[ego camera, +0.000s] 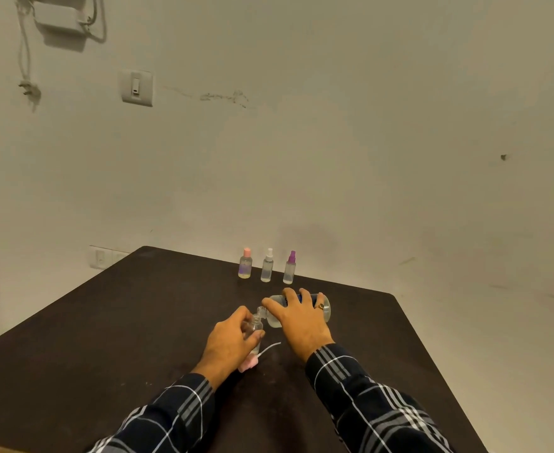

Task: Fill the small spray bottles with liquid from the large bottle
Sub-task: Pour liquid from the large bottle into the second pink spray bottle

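Right hand curls over the large bottle, gripping it tipped almost on its side above the dark table, its neck meeting the open mouth of a small clear bottle. Left hand wraps fingers and thumb round that small bottle, holding it tilted toward the neck, with a pink spray cap and its thin tube lying on the table just beside the hand. Three more small spray bottles stand upright in a row near the far edge: pink-capped, white-capped and purple-capped.

Dark table vs beige wall w/ switch.
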